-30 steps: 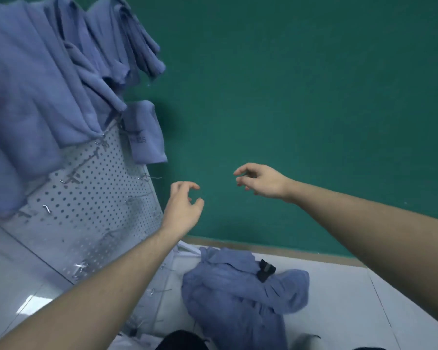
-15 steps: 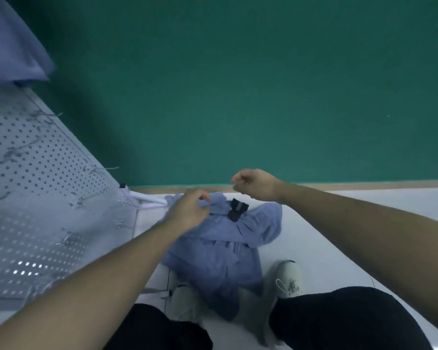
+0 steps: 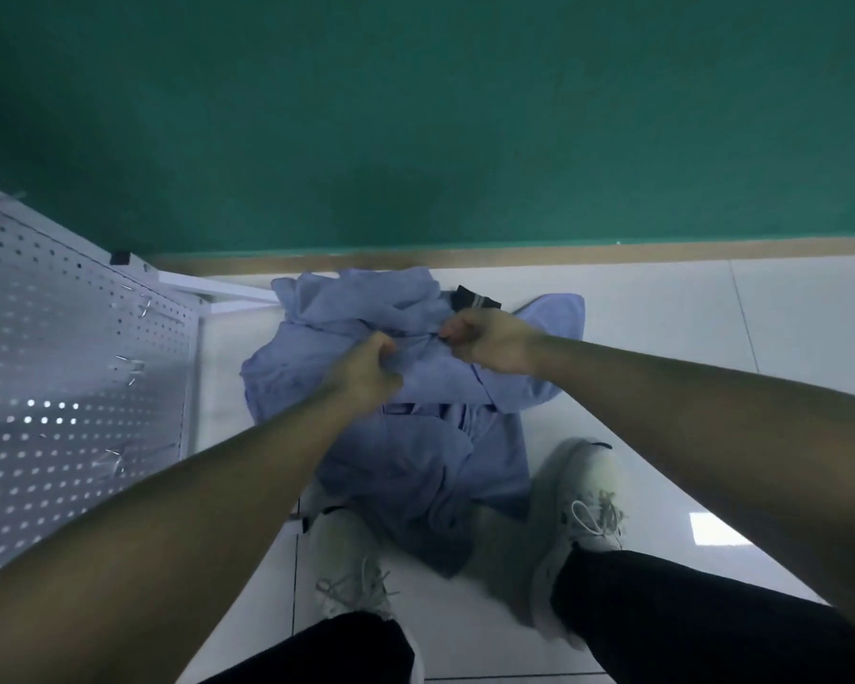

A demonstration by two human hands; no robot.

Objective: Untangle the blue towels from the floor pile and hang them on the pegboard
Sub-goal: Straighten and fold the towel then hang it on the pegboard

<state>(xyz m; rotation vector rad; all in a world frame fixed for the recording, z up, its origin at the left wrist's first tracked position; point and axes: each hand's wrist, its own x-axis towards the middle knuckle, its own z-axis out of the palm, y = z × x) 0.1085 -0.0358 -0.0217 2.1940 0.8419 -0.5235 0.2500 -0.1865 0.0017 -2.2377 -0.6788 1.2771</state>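
Both hands, left (image 3: pixel 366 370) and right (image 3: pixel 489 345), grip the towel pile (image 3: pixel 415 461), its length running wall-to-feet.

A green wall (image 3: pixel 465 116) rises behind a wooden baseboard (image 3: pixel 613 250). Two pale sneakers (image 3: pixel 581 506) and dark trouser legs (image 3: pixel 687 619) stand on the white tiled floor (image 3: pixel 687 328).

One towel pile (image 3: pixel 406 427), two hands (both gripping), two shoes, one pegboard (image 3: pixel 70 387).

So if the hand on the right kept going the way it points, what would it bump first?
The right hand already pinches the crumpled blue cloth towel pile. Going on leftward, it would probably meet the left hand first; depth is unclear.
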